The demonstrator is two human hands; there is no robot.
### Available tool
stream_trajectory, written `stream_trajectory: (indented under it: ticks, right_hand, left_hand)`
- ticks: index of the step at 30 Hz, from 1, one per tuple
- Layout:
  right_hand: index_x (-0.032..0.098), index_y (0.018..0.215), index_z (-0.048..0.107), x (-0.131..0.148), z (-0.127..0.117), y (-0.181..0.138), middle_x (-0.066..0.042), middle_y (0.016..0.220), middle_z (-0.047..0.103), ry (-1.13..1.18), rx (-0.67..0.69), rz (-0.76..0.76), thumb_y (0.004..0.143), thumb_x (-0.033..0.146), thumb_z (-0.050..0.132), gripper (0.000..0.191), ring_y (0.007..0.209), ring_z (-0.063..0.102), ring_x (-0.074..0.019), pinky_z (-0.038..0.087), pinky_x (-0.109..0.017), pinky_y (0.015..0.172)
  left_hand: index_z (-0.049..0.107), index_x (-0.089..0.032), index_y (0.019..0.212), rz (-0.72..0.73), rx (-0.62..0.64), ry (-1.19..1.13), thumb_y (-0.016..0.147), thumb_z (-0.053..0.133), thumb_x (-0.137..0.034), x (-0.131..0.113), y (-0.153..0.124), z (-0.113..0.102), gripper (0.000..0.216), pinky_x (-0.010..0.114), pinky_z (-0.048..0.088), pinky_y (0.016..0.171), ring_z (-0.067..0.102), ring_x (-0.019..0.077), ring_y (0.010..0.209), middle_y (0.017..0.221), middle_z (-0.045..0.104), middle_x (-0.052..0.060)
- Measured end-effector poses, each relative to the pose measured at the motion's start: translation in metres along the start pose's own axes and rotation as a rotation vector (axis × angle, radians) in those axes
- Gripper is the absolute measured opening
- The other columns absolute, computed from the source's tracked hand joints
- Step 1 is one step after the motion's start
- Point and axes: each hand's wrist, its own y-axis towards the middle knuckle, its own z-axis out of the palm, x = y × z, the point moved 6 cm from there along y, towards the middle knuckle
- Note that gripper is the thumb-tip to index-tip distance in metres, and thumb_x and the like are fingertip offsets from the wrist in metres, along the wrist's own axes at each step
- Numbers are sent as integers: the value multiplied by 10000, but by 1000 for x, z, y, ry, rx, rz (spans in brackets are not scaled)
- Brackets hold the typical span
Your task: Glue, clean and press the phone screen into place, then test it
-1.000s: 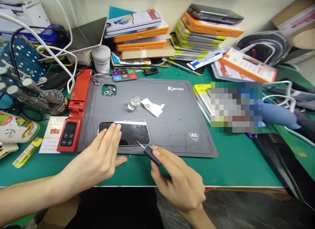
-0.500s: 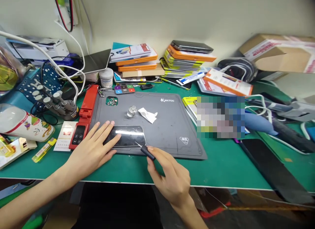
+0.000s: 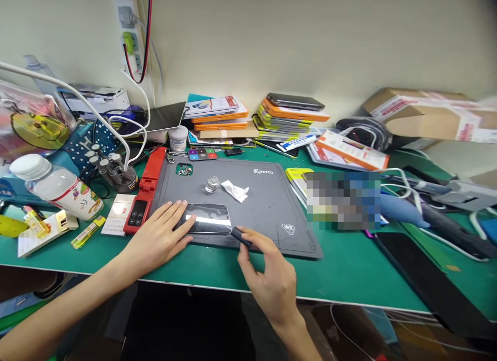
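Observation:
My left hand (image 3: 159, 237) lies flat with fingers spread, its fingertips resting over the left end of a phone (image 3: 212, 219). The phone lies screen up on a grey work mat (image 3: 267, 206), and a pale band of light reflects on its glass. Between thumb and fingers, my right hand (image 3: 269, 270) grips a short black-handled tool (image 3: 241, 237). The tool points at the phone's lower right corner; its thin tip cannot be made out now. Behind the phone stand a small glass bottle (image 3: 212, 184) and a crumpled white tissue (image 3: 235, 191).
A red holder (image 3: 153, 167) with a button panel borders the mat on the left. Beyond it are a screwdriver stand (image 3: 116, 175) and a white-capped bottle (image 3: 66, 190). Boxes (image 3: 287, 115) are stacked at the back. On the right lies a long black slab (image 3: 423, 278).
The whole view has shifted as my head moved. The tool's thin tip, seen over the phone's lower right part before, no longer shows. My left hand stays on the phone.

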Motion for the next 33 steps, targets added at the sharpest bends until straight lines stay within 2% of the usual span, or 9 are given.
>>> stream_trajectory:
  ticks: [5, 12, 16, 20, 23, 25, 29, 33]
  right_hand:
    - [231, 1302, 596, -1, 0, 1, -114, 1230, 780, 21, -14, 24, 993, 79, 632, 347, 1095, 790, -232, 708, -374, 866]
    - [220, 1293, 611, 3, 0, 4, -107, 1219, 787, -19, -3, -15, 985, 67, 633, 345, 1096, 789, -228, 694, -353, 879]
    - [231, 1370, 607, 7, 0, 6, -95, 1184, 799, -33, -16, -32, 990, 92, 640, 406, 1050, 799, -237, 694, -361, 870]
    - [238, 1516, 537, 8, 1, 6, -112, 1265, 782, -63, -7, -44, 1005, 97, 623, 537, 1058, 794, -241, 683, -377, 899]
    - [233, 1462, 593, 7, 0, 7, -100, 1250, 789, -46, -14, -37, 999, 90, 625, 486, 1086, 784, -234, 670, -378, 934]
    - [229, 1369, 657, 4, -2, 7, -87, 1210, 801, 11, -29, 11, 997, 109, 633, 392, 1077, 785, -230, 666, -374, 941]
    - [224, 1240, 716, -9, -3, 3, -79, 1168, 812, 181, -42, 217, 1016, 215, 629, 241, 1023, 792, -223, 665, -363, 915]
    - [205, 1186, 696, -22, -5, 3, -89, 1079, 811, 278, -43, 330, 1059, 300, 570, 203, 936, 797, -210, 679, -347, 831]
  left_hand:
    - [604, -149, 1484, -3, -20, 32, 1099, 527, -311, 1, -3, 4, 425, 517, 480, 1210, 555, 353, 1474, 1603, 531, 224]
    - [602, -171, 1492, -6, -19, 30, 1094, 542, -277, 1, -3, 3, 417, 540, 455, 1212, 570, 356, 1459, 1595, 542, 219]
    - [593, -145, 1498, 34, 1, 110, 1088, 550, -254, -4, -1, -1, 427, 532, 445, 1217, 579, 351, 1447, 1596, 546, 206]
    - [603, -105, 1479, 49, -18, 131, 1078, 542, -208, -11, 1, -5, 419, 515, 412, 1253, 531, 346, 1489, 1607, 539, 193]
    - [589, -101, 1501, 48, -37, 115, 1078, 508, -177, -15, 0, -4, 438, 511, 405, 1268, 539, 335, 1482, 1563, 588, 179]
    - [593, -102, 1501, 35, -54, 98, 1080, 482, -175, -15, -1, -3, 442, 507, 438, 1247, 572, 330, 1448, 1521, 627, 174]
    - [624, -128, 1469, -46, -109, -16, 1087, 488, -228, -7, -4, 0, 418, 498, 538, 1150, 619, 326, 1381, 1456, 672, 157]
    - [613, -164, 1484, -80, -126, -81, 1081, 515, -252, -3, -6, 1, 423, 544, 490, 1198, 569, 333, 1437, 1468, 663, 142]
